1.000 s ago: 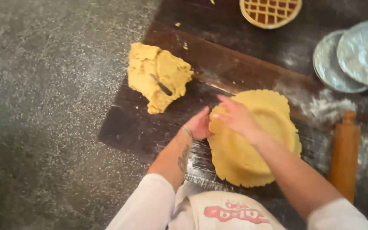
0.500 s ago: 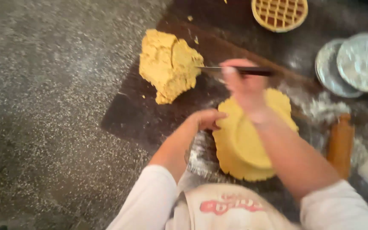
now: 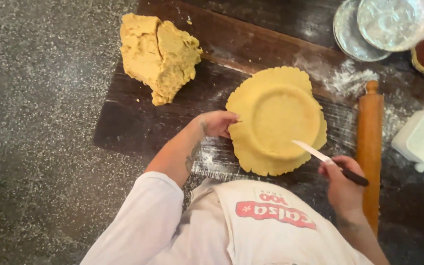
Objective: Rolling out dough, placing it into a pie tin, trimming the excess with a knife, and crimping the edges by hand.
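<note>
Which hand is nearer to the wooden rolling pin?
The right hand. It holds a knife and sits just beside the rolling pin. The left hand touches the far edge of the dough disc.

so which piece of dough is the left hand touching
The flat round sheet pressed into a dish shape; the left hand touches its edge. The rough lump lies apart, untouched.

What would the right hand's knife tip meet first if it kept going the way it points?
The right hand aims its white-bladed knife up-left; its tip already lies over the round yellow dough sheet, so probably that dough, though height is unclear.
</note>
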